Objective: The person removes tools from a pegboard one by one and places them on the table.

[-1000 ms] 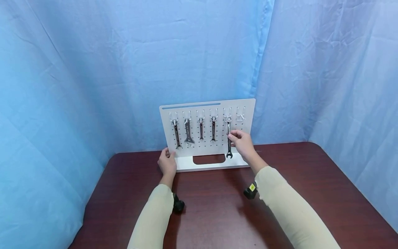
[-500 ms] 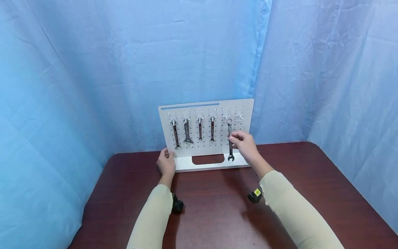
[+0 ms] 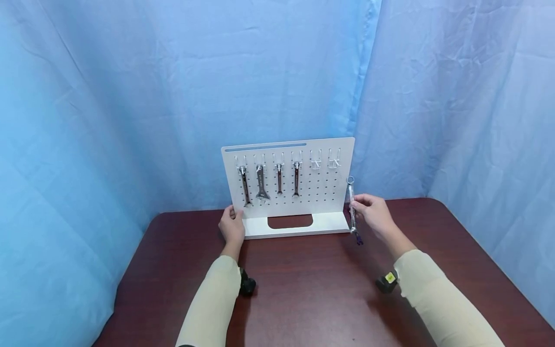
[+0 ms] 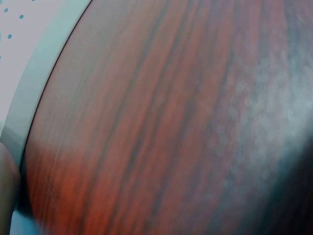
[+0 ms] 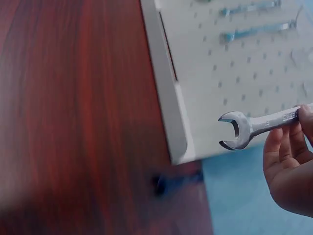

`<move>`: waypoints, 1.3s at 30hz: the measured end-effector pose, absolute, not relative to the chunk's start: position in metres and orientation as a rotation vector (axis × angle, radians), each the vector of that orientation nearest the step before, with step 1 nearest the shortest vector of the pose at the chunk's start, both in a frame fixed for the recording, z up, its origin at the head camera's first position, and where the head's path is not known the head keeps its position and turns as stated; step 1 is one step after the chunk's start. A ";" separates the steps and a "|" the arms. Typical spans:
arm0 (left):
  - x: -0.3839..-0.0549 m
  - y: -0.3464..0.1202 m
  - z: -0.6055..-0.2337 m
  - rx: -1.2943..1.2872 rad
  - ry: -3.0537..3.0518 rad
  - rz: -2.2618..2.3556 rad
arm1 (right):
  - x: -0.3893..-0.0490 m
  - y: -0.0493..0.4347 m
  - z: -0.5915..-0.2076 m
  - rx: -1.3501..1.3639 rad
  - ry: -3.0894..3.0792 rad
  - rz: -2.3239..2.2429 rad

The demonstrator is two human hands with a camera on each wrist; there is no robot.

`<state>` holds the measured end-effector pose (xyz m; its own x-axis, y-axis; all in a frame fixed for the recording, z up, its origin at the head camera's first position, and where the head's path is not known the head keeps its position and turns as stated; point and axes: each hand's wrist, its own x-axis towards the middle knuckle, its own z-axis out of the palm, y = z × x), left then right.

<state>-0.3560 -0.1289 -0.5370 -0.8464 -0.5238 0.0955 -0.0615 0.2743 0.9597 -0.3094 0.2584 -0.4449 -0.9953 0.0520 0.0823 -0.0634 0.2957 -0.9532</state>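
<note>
My right hand [image 3: 375, 212] pinches a shiny combination wrench [image 3: 351, 205] by its shaft, just off the right edge of the white pegboard [image 3: 321, 197]. The wrench hangs nearly upright, ring end up. Its open end [image 5: 237, 131] shows in the right wrist view, pointing away from the fingers. My left hand [image 3: 231, 225] grips the pegboard's lower left edge; some of its fingers are hidden behind it. Several wrenches hang on the board's left and middle hooks, among them an adjustable wrench [image 3: 261, 183].
Two bare white hooks, one [image 3: 316, 164] beside another [image 3: 334, 163], sit at the board's right. The stand's white base [image 3: 256, 229] rests on the dark red table [image 3: 299, 289]. A blurred dark shape [image 5: 178, 183] shows on the table below the wrench. Blue curtains [image 3: 277, 72] surround the table.
My right hand has taken the combination wrench off the fifth hook and moved it right, past the board's edge. My left hand stays on the board's lower left edge.
</note>
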 end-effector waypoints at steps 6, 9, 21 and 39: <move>-0.356 -0.129 -0.537 0.529 -2.151 -1.611 | -0.316 0.290 -0.466 -0.069 -2.569 1.689; -0.356 -0.128 -0.537 0.531 -2.149 -1.615 | -0.321 0.300 -0.476 -0.144 -2.625 1.668; -0.358 -0.130 -0.540 0.537 -2.166 -1.589 | -0.338 0.316 -0.506 -0.423 -2.822 1.467; -0.357 -0.129 -0.539 0.541 -2.162 -1.591 | -0.335 0.306 -0.505 -0.346 -2.978 0.965</move>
<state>-0.3573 -0.1290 -0.5395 -0.8447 -0.5277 0.0894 -0.0717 0.2772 0.9581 -0.3354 0.3057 -0.5051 -0.9758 0.2057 -0.0744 0.2102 0.7882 -0.5784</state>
